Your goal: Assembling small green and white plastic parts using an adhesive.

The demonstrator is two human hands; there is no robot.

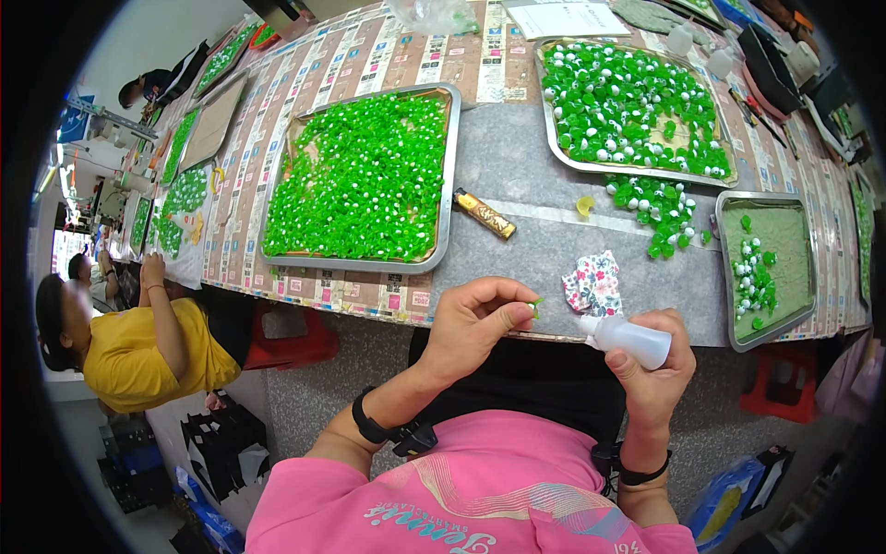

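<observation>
Dressed in a pink short-sleeved shirt (pixel 480 503), printed on the front with thin pale wavy lines (pixel 526 494) and light curly lettering (pixel 443 529). Wearing also black trousers (pixel 521 388), visible beyond the shirt's hem. Wearing further a black left wristband (pixel 365 420) and a black right wristband (pixel 644 474), each beyond the shirt's sleeve of its side.

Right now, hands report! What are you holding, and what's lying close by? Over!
Left hand pinching small green piece. Right hand gripping pale squeeze bottle, nozzle toward left hand. Floral cloth lying just beyond the bottle.
</observation>
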